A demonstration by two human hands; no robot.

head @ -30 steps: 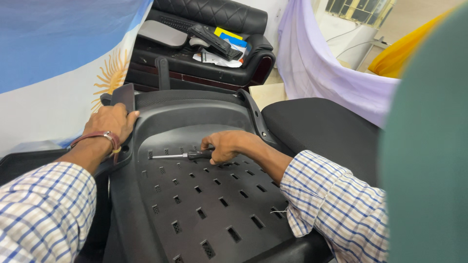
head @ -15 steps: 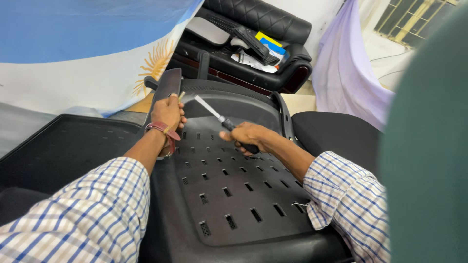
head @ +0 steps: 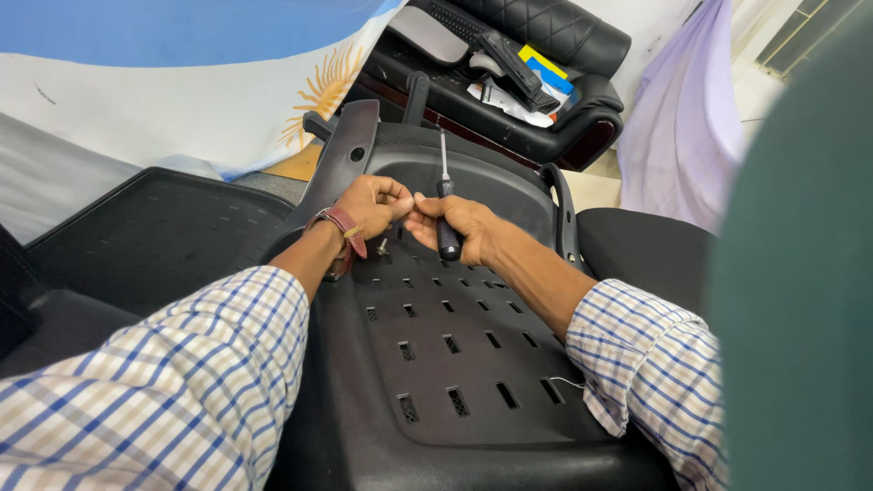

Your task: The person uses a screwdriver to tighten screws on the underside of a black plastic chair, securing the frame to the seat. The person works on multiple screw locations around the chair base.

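Observation:
A black plastic chair shell (head: 455,364) with several rectangular slots lies in front of me. My right hand (head: 459,227) grips a black-handled screwdriver (head: 446,214), shaft pointing up and away. My left hand (head: 368,205), with a brown wristband, has its fingertips pinched together and meets the right hand's fingertips over the shell's upper part. Something small seems held between the fingers, too small to identify. A small screw (head: 383,245) stands in the shell just below the left hand. A flat black bracket (head: 344,155) rises behind the left hand.
A black mesh chair part (head: 155,236) lies to the left. A black seat cushion (head: 650,250) sits to the right. Behind, a black leather armchair (head: 555,82) holds papers and cables. A blue and white flag with a sun (head: 182,73) hangs at the left, lilac cloth (head: 677,136) at the right.
My left hand left the bracket's edge and came to the right hand. The right hand turned the screwdriver from lying along the shell to pointing upward. The view shifted left.

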